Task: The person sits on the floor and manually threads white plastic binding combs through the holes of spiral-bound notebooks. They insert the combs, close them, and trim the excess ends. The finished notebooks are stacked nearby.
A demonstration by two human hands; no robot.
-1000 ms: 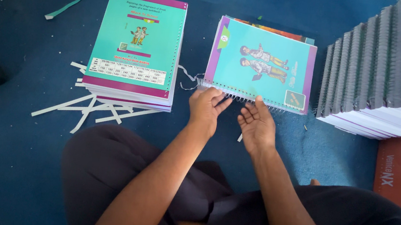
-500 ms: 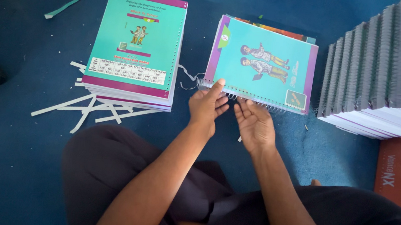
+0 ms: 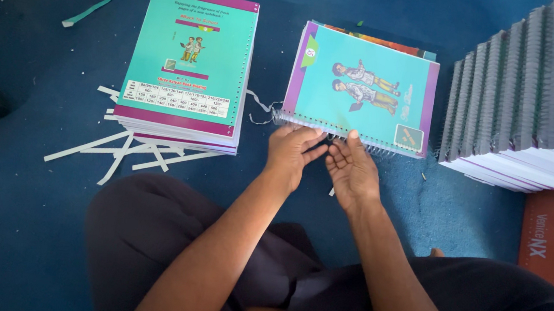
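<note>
Both hands sit tight at the spiral edge of the notebook (image 3: 359,92). Left of them, open blue floor (image 3: 10,216), then paper strips (image 3: 120,149) and the stacked books (image 3: 187,64). To the right, a wall of bound stacks (image 3: 538,87) blocks passage.

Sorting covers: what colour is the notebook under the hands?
Turquoise with a purple border, seen in the head view: notebook.

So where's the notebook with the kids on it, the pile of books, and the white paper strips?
spiral notebook (image 3: 366,93), head view, cover middle.
stack of books (image 3: 187,64), head view, top cover.
paper strips (image 3: 119,153), head view, one strip.
</note>
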